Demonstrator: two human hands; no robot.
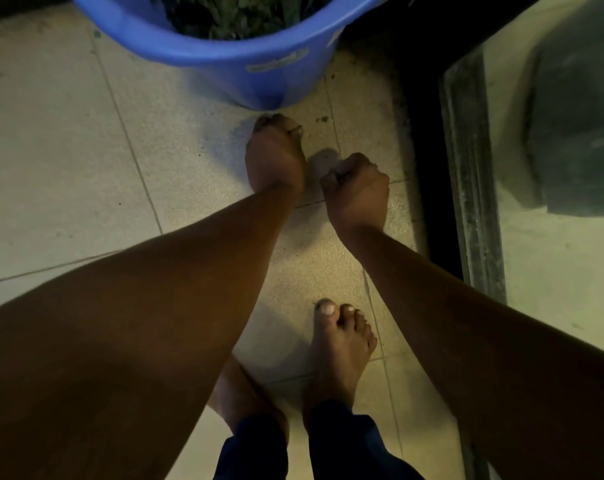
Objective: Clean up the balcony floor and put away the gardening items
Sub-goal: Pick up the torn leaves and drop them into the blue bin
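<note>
The tiled balcony floor (68, 161) fills most of the view; its pale tiles carry scattered dark specks, densest near the sliding-door track (473, 188) on the right. Behind the glass of that door a dark, blurred shape is visible; its identity cannot be told.

The blue bucket (224, 60) stands on the floor at the top of the view. It holds a mass of dark green plant cuttings (238, 15). Judged from this, a large share of the plant waste is already collected.

The person stands barefoot, both arms reaching down toward the floor just in front of the bucket.

The left hand (276, 157) is lowered just beside the bucket base, fingers drawn together at the tips around what appears to be a small pinch of debris; the contents are too small to confirm. The right hand (357, 192) is curled into a fist. Whether it holds gathered debris cannot be told.

Small soil crumbs (323, 118) lie on the tile near the left hand.

Remaining work, as judged: pick up the residual specks, clear the track edge, and put the bucket away. No other gardening items are in view.
</note>
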